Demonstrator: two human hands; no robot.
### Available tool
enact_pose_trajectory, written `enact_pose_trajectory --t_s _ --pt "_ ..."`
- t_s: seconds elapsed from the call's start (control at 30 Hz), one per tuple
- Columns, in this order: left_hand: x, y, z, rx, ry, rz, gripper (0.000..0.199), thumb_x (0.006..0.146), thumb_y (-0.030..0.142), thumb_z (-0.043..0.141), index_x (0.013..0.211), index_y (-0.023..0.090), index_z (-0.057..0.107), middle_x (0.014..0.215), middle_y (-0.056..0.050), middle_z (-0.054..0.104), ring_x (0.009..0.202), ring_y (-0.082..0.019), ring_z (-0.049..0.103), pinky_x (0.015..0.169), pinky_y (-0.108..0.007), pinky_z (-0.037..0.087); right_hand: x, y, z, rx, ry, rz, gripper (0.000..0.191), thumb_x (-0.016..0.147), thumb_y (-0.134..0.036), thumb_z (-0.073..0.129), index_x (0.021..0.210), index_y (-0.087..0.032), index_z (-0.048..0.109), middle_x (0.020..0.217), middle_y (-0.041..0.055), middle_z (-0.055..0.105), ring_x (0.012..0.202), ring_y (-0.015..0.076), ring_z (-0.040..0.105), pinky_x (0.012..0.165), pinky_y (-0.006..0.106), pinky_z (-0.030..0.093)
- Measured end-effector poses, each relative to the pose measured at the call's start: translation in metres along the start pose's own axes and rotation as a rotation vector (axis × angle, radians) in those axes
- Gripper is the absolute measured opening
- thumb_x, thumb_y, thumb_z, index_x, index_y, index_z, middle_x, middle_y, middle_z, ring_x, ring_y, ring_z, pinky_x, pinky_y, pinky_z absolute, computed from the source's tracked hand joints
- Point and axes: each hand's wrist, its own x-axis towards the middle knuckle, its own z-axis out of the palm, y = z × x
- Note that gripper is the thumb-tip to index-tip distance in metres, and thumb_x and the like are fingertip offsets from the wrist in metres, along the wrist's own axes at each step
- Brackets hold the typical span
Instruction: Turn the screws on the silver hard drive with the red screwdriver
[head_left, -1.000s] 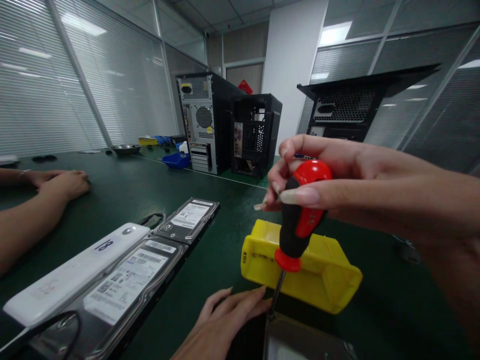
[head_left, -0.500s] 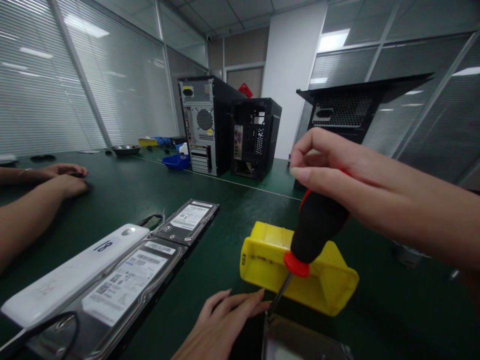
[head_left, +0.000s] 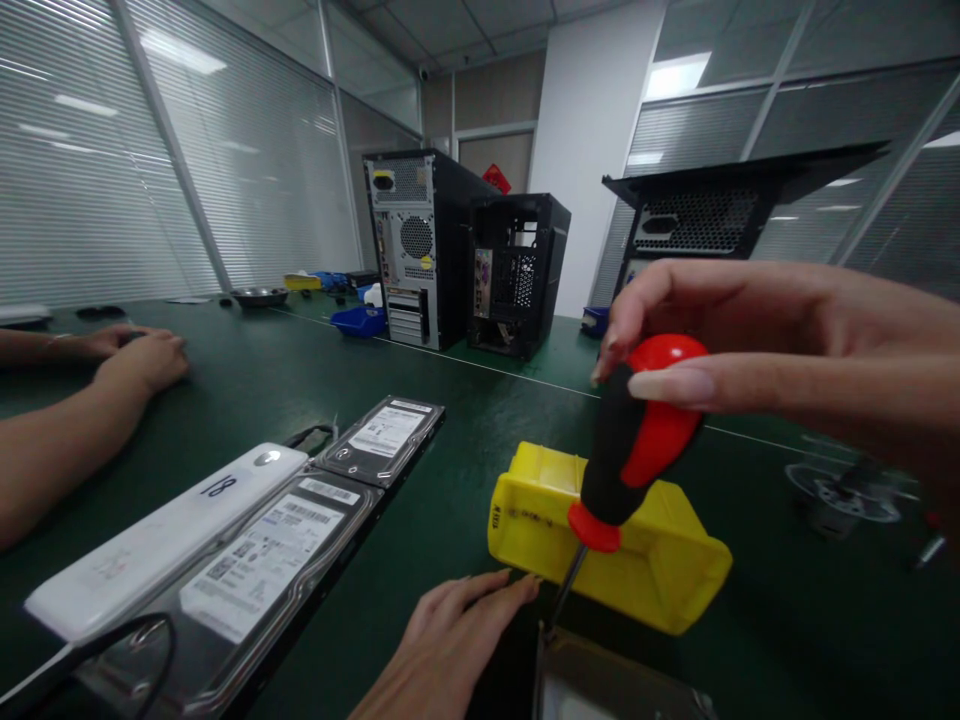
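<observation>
My right hand has its thumb and fingers round the top of a black and red screwdriver. The screwdriver's tip meets the corner of a hard drive at the bottom edge of the view. My left hand lies beside that drive's left edge, fingers stretched out; no object shows in it. Just behind the drive, a yellow plastic bin rests on its side.
Left of centre are two more hard drives and a white device marked 18, with black cables. Computer cases stand behind. Another person's hands rest at the far left. Metal parts lie at the right.
My right hand's fingers have shifted round the handle, showing its red top, and the handle has turned. The camera view has moved slightly. My left hand stays beside the drive.
</observation>
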Motion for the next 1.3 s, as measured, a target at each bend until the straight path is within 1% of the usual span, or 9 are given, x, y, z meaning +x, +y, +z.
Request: enact_pose_trajectory --t_s 0.13,0.37,0.47,0.57,0.7,0.83,1.03,1.2,1.3 --pt "0.0 0.004 -0.003 -0.013 -0.016 -0.002 0.068 0.082 0.066 0.05 0.141 0.036 0.035 0.138 -0.004 0.048 0.123 -0.029 0.045 0.106 -0.046 0.036 -0.001 0.004 -0.003 0.085 -0.013 -0.008 0.015 0.088 -0.021 0.056 0.1 -0.027 0.062 0.094 -0.0057 0.068 0.086 0.0086 0.066 0.071 0.013 0.053" --pt "0.001 0.008 -0.005 -0.01 -0.012 0.036 0.062 0.087 0.063 0.043 0.142 0.039 0.03 0.139 -0.002 0.047 0.125 -0.027 0.044 0.107 -0.046 0.034 0.017 0.005 0.026 0.132 0.028 -0.018 0.013 0.086 -0.028 0.058 0.096 -0.021 0.062 0.073 -0.0021 0.063 0.066 0.0105 0.064 0.054 0.016 0.052" --pt "0.0 0.009 -0.005 -0.003 -0.017 0.023 0.06 0.088 0.061 0.045 0.142 0.04 0.03 0.138 -0.001 0.048 0.124 -0.027 0.045 0.107 -0.046 0.035 0.015 0.005 0.027 -0.04 0.093 -0.02 0.018 0.088 -0.03 0.054 0.105 -0.026 0.059 0.082 -0.0009 0.064 0.073 0.0134 0.064 0.055 0.018 0.053" --pt "-0.001 0.009 -0.005 -0.005 -0.024 0.025 0.059 0.088 0.059 0.048 0.141 0.041 0.03 0.138 0.0 0.048 0.123 -0.027 0.046 0.107 -0.045 0.034 0.006 0.009 0.017 -0.316 0.192 0.016 0.032 0.086 -0.046 0.054 0.113 -0.031 0.055 0.092 0.0006 0.063 0.074 0.0162 0.063 0.051 0.021 0.051" --pt "-0.001 0.008 -0.005 -0.017 -0.015 0.019 0.061 0.086 0.06 0.05 0.141 0.041 0.03 0.139 0.0 0.048 0.123 -0.027 0.046 0.106 -0.045 0.035 -0.001 0.013 0.007 -0.484 0.277 0.079 0.039 0.082 -0.057 0.053 0.107 -0.028 0.055 0.082 0.0014 0.061 0.062 0.0154 0.058 0.043 0.022 0.045" --pt "0.0 0.002 -0.001 -0.052 -0.008 -0.001 0.066 0.085 0.065 0.048 0.143 0.04 0.027 0.139 -0.001 0.048 0.123 -0.028 0.045 0.105 -0.047 0.035 0.001 0.01 0.004 -0.357 0.178 0.028 0.031 0.081 -0.052 0.057 0.097 -0.025 0.056 0.074 -0.001 0.058 0.06 0.0136 0.057 0.047 0.022 0.048" --pt "0.002 -0.024 0.016 -0.08 0.011 0.011 0.083 0.074 0.073 0.054 0.144 0.043 0.021 0.138 0.0 0.049 0.123 -0.029 0.043 0.106 -0.05 0.032 0.006 0.01 0.004 -0.213 0.087 -0.023 0.015 0.09 -0.034 0.05 0.094 -0.026 0.062 0.091 -0.0014 0.064 0.083 0.0144 0.061 0.066 0.021 0.049" --pt "0.006 -0.04 0.027 -0.033 0.012 -0.032 0.086 0.07 0.069 0.064 0.142 0.045 0.023 0.137 0.0 0.05 0.122 -0.031 0.044 0.104 -0.052 0.033 0.019 0.014 0.019 -0.065 0.058 -0.083 0.025 0.088 -0.04 0.054 0.077 -0.019 0.061 0.072 -0.003 0.06 0.064 0.0081 0.058 0.055 0.016 0.047" --pt "0.006 -0.039 0.027 -0.033 0.003 -0.049 0.084 0.071 0.069 0.063 0.142 0.046 0.024 0.138 0.0 0.049 0.122 -0.032 0.043 0.104 -0.053 0.033 0.024 0.016 0.026 0.171 0.027 -0.1 0.012 0.088 -0.032 0.056 0.087 -0.02 0.058 0.071 -0.004 0.06 0.067 0.0074 0.061 0.058 0.014 0.049"
